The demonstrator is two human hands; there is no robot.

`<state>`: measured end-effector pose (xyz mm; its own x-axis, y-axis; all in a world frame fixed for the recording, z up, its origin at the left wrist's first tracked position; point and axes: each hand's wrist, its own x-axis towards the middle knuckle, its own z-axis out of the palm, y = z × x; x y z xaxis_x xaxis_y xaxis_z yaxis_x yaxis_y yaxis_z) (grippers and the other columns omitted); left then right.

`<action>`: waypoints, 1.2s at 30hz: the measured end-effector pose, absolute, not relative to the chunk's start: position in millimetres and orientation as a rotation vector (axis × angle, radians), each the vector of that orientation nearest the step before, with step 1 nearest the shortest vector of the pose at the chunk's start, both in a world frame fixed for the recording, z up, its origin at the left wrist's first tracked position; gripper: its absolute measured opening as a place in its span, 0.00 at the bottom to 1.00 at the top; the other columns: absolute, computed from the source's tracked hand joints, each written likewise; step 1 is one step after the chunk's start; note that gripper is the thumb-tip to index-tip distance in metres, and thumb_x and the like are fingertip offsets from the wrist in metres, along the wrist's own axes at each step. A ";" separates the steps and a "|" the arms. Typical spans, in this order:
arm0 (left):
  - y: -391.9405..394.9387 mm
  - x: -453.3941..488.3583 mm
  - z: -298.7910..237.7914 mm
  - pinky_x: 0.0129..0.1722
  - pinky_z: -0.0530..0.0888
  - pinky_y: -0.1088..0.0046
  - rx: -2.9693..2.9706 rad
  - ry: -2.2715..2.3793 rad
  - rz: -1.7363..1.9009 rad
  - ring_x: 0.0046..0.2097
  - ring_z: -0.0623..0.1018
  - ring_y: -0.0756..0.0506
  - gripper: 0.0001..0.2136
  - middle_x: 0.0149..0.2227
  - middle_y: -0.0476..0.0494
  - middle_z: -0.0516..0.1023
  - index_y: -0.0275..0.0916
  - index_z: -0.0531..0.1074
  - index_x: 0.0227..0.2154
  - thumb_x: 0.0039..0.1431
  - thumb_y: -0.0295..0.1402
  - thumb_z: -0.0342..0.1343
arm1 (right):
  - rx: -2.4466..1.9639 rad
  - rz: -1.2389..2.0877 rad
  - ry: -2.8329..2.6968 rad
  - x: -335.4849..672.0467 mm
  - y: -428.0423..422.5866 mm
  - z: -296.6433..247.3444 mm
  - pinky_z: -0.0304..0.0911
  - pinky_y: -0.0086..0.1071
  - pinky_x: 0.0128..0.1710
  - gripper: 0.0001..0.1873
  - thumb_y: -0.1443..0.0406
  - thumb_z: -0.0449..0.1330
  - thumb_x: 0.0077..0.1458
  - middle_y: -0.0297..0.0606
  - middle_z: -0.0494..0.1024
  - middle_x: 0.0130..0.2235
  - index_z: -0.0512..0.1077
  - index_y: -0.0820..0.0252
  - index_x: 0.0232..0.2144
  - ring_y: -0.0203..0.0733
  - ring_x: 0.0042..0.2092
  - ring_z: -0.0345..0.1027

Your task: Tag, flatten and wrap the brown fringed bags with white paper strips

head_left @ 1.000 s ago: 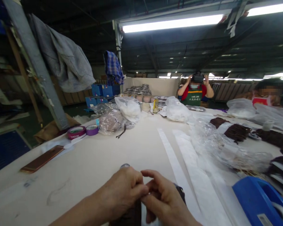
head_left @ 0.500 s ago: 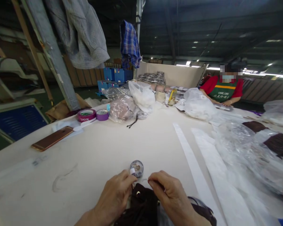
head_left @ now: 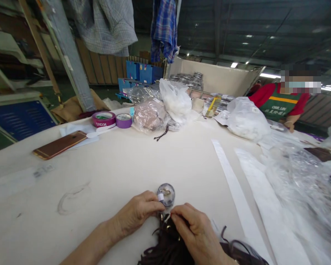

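A dark brown fringed item [head_left: 168, 244] with gold-coloured eyelets, possibly a bag, lies at the table's near edge. My left hand [head_left: 139, 211] is closed in a pinch at its top edge, beside a small metal clasp [head_left: 161, 217]. Across from it, my right hand [head_left: 194, 226] pinches a thin whitish strand [head_left: 167, 217] at the same edge; the other fingers curl over the brown material. Just beyond both fingertips stands a round clear container [head_left: 167, 194] with a white label and small metal pieces inside. The right hand and forearm hide part of the fringed item.
A phone [head_left: 60, 144], purple tape rolls [head_left: 124, 120] and a bagged pinkish-brown item [head_left: 150, 115] lie far left. White strips [head_left: 231, 184] and clear plastic bags [head_left: 300, 180] cover the right. Across the table stands a co-worker in a green apron [head_left: 280, 105].
My view has shifted, so the co-worker appears farther right. Both hands have come closer together over the brown item. More of its fringe shows below my left hand.
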<state>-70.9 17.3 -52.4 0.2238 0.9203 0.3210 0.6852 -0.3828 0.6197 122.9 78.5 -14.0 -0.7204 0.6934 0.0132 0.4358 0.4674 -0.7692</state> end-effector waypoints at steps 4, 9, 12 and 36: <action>19.1 -72.2 -56.5 0.37 0.70 0.77 2.112 1.456 1.033 0.38 0.73 0.49 0.15 0.35 0.43 0.75 0.41 0.74 0.39 0.58 0.22 0.44 | -0.953 1.094 -2.405 121.5 79.9 -16.8 0.56 0.27 0.29 0.09 0.67 0.51 0.56 0.34 0.73 0.28 0.72 0.57 0.29 0.36 0.30 0.66; 18.6 -69.4 -55.3 0.37 0.70 0.77 2.128 1.454 1.081 0.37 0.73 0.49 0.15 0.35 0.42 0.75 0.39 0.74 0.39 0.56 0.21 0.44 | -0.953 1.023 -2.446 117.4 80.9 -19.0 0.56 0.27 0.28 0.09 0.66 0.52 0.57 0.34 0.73 0.27 0.71 0.57 0.28 0.36 0.28 0.66; 19.1 -67.4 -51.7 0.37 0.70 0.76 2.118 1.476 1.084 0.37 0.72 0.48 0.16 0.33 0.43 0.76 0.38 0.75 0.37 0.53 0.19 0.45 | -0.942 0.984 -2.470 115.4 81.1 -19.7 0.57 0.27 0.27 0.09 0.66 0.52 0.57 0.34 0.74 0.27 0.71 0.57 0.29 0.36 0.28 0.67; 5.7 10.4 3.9 0.14 0.51 0.80 0.600 1.330 1.265 0.16 0.58 0.56 0.20 0.17 0.54 0.63 0.37 0.63 0.24 0.51 0.52 0.45 | -0.918 1.110 -2.076 130.0 66.4 -2.7 0.63 0.20 0.29 0.11 0.60 0.55 0.56 0.33 0.76 0.27 0.75 0.59 0.34 0.33 0.28 0.69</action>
<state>10.4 5.7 3.9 -0.2224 0.9025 -0.3689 -0.3234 0.2887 0.9012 130.0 66.4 -2.7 -0.5770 0.7958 0.1837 0.2889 0.4093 -0.8655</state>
